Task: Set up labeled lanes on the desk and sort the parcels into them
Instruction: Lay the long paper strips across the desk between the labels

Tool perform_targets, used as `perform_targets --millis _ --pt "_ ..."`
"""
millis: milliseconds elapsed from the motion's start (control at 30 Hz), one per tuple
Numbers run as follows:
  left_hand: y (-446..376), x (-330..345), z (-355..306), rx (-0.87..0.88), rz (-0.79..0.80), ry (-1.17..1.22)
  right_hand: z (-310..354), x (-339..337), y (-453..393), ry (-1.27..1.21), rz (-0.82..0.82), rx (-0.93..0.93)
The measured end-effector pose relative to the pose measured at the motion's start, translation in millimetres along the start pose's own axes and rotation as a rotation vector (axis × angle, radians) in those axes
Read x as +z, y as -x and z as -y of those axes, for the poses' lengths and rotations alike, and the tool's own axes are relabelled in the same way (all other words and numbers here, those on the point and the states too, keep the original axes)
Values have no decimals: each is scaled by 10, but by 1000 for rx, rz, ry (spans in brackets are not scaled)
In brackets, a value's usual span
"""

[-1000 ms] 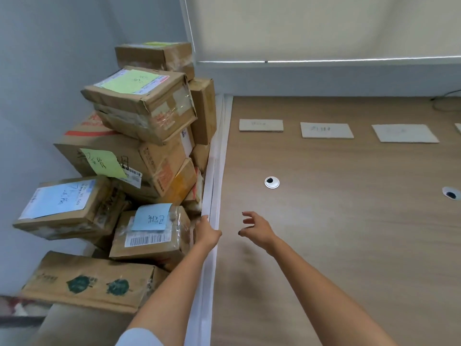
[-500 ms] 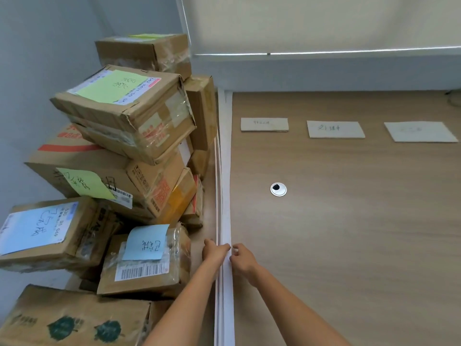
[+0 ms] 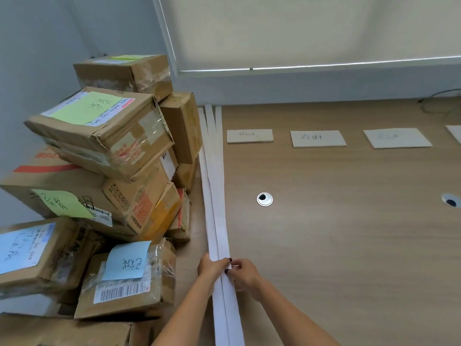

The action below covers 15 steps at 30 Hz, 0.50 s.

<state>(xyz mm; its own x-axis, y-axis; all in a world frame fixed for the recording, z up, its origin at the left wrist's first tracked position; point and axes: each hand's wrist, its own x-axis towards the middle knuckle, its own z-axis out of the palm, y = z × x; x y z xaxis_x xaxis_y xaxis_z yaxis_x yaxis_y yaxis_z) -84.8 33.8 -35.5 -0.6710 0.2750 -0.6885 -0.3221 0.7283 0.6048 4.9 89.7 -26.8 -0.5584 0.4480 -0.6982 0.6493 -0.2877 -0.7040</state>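
Both hands have come together on the white strips since a second back, when the right one was hovering loose over the bench and only the left was at the strips' edge. Now the left hand (image 3: 212, 269) is curled over the bundle of long white strips (image 3: 216, 196) from the parcel side, and the right hand (image 3: 243, 272) is pinching the same bundle from the bench side, so both are clamped on it with fingertips nearly touching. The strips are laid lengthwise along the left part of the bench (image 3: 349, 233), just beside the heap of parcels (image 3: 104, 186), and they fan apart a little at the far end. Label cards (image 3: 318, 138) are already set out in a row along the back, well apart from each other, so the lane-marking step looks to be the one in hand, and sorting hasn't been started. Next, one strip probably needs to be peeled off the bundle and slid across to sit between two cards, kept straight from front to back. Care would be needed so the others aren't dragged along, since they're stacked tight together. A round cable grommet (image 3: 264, 199) sits in the first lane, which might get in the way a bit.
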Motion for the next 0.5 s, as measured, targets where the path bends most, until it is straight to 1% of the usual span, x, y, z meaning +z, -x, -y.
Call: perform_targets --millis 167,333,500 --pt "81 -25 -52 18 -2 52 68 -1 55 -27 16 -53" --pt "150 -87 -83 31 -13 85 106 28 58 -26 -129 -115" --pt "174 -180 -39 15 7 192 120 37 62 -52 -134 -112"
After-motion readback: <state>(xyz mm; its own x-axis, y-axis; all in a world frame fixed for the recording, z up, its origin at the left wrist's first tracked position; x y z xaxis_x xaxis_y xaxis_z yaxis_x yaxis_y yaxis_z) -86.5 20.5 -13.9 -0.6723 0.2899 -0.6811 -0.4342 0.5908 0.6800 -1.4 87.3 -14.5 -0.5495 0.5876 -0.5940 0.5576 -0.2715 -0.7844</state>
